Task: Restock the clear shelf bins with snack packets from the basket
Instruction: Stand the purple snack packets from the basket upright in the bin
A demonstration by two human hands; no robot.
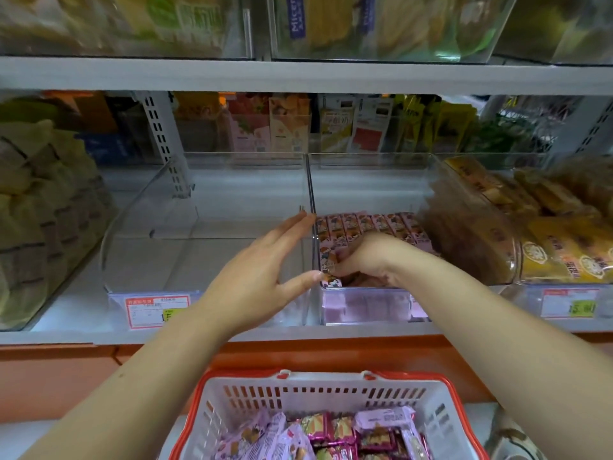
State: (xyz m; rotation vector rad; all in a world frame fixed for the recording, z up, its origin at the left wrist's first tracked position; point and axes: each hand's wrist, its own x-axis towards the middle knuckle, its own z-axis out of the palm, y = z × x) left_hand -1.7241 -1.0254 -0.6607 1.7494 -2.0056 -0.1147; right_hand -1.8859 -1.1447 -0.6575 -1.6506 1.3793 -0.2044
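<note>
Reaching into the middle clear bin (371,187) in the head cam view, the right hand (368,257) has its fingers curled, pinching a small pink snack packet (331,265) at the bin's front left corner. Behind the hand, a row of packets (365,225) w/ the same pink print stands side by side across the bin, approx. mid-depth. More pink wrappers show through the bin's clear front wall.

The left hand (262,267) is open, fingers straight & together, laid flat along the outside of that bin's left wall. Its fingertips touch the wall's top edge and the thumb points at the front corner, just beside the pinched packet. It holds nothing. This hand sits over the neighbouring bin (205,227), which carries a red-edged price tag (156,310) on its front.

Further left is a bin of greenish packs (33,227); on the right, a bin of yellow packs (564,247).

Below the shelf, btwn the forearms, sits the basket (298,396), white w/ a red rim, holding a loose pile of pink & purple packets (331,433).
</note>
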